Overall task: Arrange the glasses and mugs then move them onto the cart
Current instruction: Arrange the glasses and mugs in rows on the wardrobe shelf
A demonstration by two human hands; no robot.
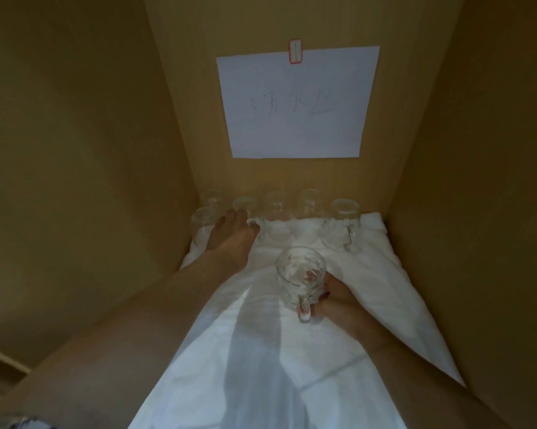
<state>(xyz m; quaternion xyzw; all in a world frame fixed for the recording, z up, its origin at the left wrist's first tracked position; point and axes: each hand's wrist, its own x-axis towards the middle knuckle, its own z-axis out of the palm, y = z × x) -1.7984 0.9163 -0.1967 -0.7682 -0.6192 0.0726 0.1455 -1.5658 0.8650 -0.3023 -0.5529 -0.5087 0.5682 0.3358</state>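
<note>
On the white cloth, right fingers around a mug, left fingers seemingly gripping another mug.

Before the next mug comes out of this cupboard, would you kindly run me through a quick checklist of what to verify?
1. Right hand has a firm hold on the near mug: ok, fingers curl round it beside the handle.
2. Near mug clear of the others: ok, it is apart from the back row.
3. Left hand has a grip on the back-row mug: cannot tell, the fingers reach its handle but the contact is blurred.
4. Neighbouring glass safe from a knock: not ok, it stands right beside the left hand.
5. White cloth lying flat under the glassware: not ok, it is wrinkled.
6. Cart ready: cannot tell, not in view.
</note>
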